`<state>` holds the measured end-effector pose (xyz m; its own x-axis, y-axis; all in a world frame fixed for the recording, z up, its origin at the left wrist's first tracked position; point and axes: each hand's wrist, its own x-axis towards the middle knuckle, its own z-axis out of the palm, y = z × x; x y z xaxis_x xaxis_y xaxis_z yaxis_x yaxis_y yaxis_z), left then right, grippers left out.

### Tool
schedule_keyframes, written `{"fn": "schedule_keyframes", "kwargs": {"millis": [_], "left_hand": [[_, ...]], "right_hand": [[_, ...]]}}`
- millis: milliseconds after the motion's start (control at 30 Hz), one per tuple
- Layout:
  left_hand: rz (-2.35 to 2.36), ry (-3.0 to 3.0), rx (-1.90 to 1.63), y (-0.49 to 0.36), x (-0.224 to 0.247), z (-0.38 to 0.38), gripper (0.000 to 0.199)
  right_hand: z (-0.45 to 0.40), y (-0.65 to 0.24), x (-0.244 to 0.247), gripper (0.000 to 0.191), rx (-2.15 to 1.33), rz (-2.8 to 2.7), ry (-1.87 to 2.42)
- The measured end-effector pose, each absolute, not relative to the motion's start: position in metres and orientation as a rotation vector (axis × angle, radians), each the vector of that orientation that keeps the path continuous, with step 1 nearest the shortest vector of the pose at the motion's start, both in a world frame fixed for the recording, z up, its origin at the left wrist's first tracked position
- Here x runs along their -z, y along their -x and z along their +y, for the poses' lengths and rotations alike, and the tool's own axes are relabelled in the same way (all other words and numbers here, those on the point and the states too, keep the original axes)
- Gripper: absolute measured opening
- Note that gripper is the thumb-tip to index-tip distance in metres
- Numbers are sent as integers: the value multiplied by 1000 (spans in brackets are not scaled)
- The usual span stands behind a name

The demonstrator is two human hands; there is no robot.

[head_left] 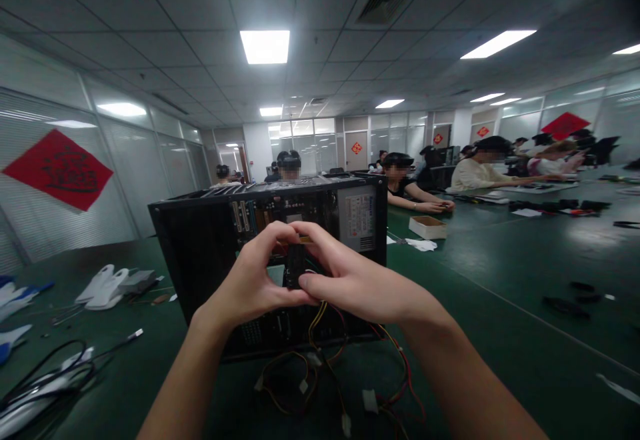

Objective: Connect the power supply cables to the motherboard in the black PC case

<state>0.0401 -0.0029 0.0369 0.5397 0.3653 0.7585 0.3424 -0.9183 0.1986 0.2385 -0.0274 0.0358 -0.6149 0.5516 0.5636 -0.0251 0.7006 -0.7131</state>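
Between both hands, in front of an opened computer case [187, 273], is a small black rectangular part [296, 267]; its exact kind is unclear. My left hand [257, 270] grips its left side, fingers curled over the top and thumb at the bottom edge. From the right, my right hand [340, 267] closes on the same part, thumb near its lower edge. The case stands upright with its inside facing me, showing a labelled power supply [357, 221] at upper right and expansion slots [245, 216]. Yellow, red and black cables [345, 387] with white connectors hang out onto the table below.
On the green table [480, 333] at left lie white plastic pieces [107, 287], a grey block [137, 282] and a coiled black cable [83, 373]. A small open box [427, 227] stands at right, near a co-worker [405, 190]. Dark pieces [567, 307] lie farther right.
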Motion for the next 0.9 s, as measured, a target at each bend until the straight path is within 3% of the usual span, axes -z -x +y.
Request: {"fn": "schedule_keyframes", "kwargs": {"millis": [367,600,900], "left_hand": [[471,-2443,-1287,-34,-29,8,69],[392,-2403,-1338,-40,-23,11,66],[441,-2364,-1390,-42,-20,17,73]], "right_hand": [[-19,-229,-31,69,-1126,-1891,259],[-29,-236,-34,67,-859,-2054,290],[-20,-230,-31,66,-851,-2005,269]]}}
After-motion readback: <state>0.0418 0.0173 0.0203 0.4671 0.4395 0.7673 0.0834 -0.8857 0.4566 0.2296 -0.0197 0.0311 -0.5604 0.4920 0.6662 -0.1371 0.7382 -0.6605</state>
